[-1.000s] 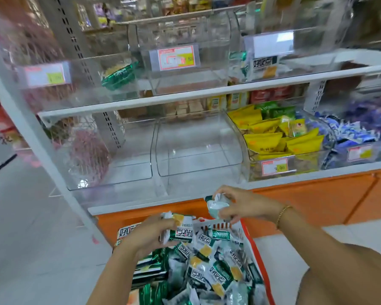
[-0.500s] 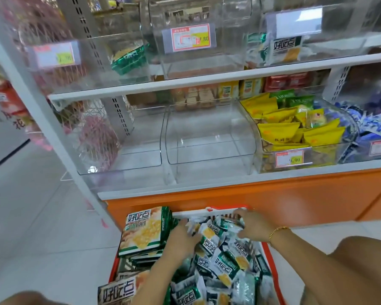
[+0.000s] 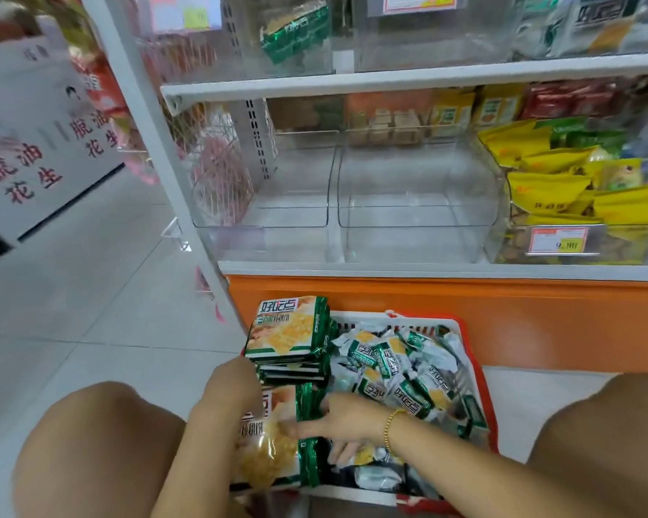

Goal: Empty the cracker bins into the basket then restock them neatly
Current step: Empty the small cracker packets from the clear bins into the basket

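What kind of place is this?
Probably a shop's snack aisle: clear bins on white shelves, a price tag on one, and a red basket on the floor full of cracker packs.

left hand (image 3: 232,386) is just a smear at 9 o'clock of the big cracker pack (image 3: 270,454), fingers lost, so its grip can't be read. right hand (image 3: 341,424) reaches in from 3 o'clock, fingertips (image 3: 290,429) blurring into the wrapper, hold unclear too. the basket (image 3: 481,390) has its near rim covered by both arms. up at 12 o'clock the top bins (image 3: 427,39) are sliced off by the edge. at 3 o'clock the yellow-pack bin (image 3: 509,252) runs off frame, its price tag (image 3: 558,243) too soft to read.
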Available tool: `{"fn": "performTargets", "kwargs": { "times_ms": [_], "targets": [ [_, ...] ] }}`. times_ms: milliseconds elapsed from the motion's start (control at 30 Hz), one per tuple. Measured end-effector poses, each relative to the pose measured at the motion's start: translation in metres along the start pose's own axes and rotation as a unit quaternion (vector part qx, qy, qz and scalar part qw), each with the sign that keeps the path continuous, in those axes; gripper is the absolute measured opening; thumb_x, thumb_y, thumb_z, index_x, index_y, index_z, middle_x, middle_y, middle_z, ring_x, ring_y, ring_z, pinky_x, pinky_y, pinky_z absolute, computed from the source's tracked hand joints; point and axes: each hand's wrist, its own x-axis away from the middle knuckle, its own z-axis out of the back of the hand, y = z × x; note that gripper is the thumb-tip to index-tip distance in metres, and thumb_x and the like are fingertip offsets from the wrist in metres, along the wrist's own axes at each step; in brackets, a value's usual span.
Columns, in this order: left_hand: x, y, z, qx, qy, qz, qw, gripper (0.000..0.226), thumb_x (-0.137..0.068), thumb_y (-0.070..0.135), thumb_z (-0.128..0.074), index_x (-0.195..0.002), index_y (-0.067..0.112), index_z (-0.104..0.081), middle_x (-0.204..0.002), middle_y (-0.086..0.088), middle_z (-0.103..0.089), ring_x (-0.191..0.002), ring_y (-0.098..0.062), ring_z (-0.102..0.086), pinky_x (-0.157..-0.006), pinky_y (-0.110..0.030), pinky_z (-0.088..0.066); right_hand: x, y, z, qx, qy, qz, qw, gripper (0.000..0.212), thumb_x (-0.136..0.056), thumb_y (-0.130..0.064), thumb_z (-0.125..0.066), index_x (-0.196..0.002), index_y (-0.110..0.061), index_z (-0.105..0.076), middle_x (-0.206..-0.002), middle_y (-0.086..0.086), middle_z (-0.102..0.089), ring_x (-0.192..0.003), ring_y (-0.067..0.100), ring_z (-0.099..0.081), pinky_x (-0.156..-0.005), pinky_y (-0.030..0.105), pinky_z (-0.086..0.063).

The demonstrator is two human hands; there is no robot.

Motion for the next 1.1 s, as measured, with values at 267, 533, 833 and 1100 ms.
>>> {"fn": "performTargets", "kwargs": {
  "times_ms": [267,533,833,1100],
  "targets": [
    [-0.009,-0.027,-0.005,0.176,-0.065,0.041,0.981,0.066,-0.081,0.04,-0.073,-0.129,0.001,-0.049,-0.133,-0.013,-0.054,-0.119,-0.026,-0.053,-0.087,-0.029,-0.043,-0.023,-0.008,-0.031,-0.262,0.068,-0.017,0.962,0.094,-0.083,-0.043,-0.072,-0.149,-0.001,-0.019,-0.155,0.016,-0.027,-0.136,0.029,-0.039,-0.097,0.039,-0.05],
    [-0.044,-0.053,-0.029,0.423,-0.142,0.016,0.895,0.077,-0.032,0.058,-0.088,-0.083,0.008,-0.06,-0.06,-0.004,-0.06,-0.052,-0.018,-0.053,-0.059,-0.029,-0.05,-0.038,-0.007,-0.024,-0.327,0.125,0.015,0.937,0.104,-0.084,-0.047,-0.07,-0.154,-0.013,-0.002,-0.16,0.007,-0.014,-0.142,0.027,-0.028,-0.11,0.041,-0.038],
    [-0.04,-0.024,0.001,0.232,0.015,-0.013,0.973,0.067,-0.073,0.058,-0.072,-0.11,0.003,-0.06,-0.106,-0.008,-0.065,-0.089,-0.021,-0.061,-0.07,-0.028,-0.048,-0.035,0.001,-0.002,-0.213,0.124,0.027,0.969,0.096,-0.088,-0.05,-0.062,-0.154,-0.01,-0.005,-0.16,0.008,-0.012,-0.138,0.025,-0.035,-0.103,0.034,-0.046],
    [-0.032,-0.021,0.016,0.148,0.012,0.011,0.989,0.058,-0.079,0.059,-0.065,-0.083,0.003,-0.05,-0.077,-0.005,-0.05,-0.068,-0.015,-0.049,-0.056,-0.023,-0.038,-0.023,-0.005,0.011,-0.096,0.1,0.015,0.99,0.094,-0.086,-0.058,-0.06,-0.151,-0.006,-0.016,-0.129,0.014,-0.054,-0.082,0.014,-0.058,-0.058,0.017,-0.05]
  ]
}}
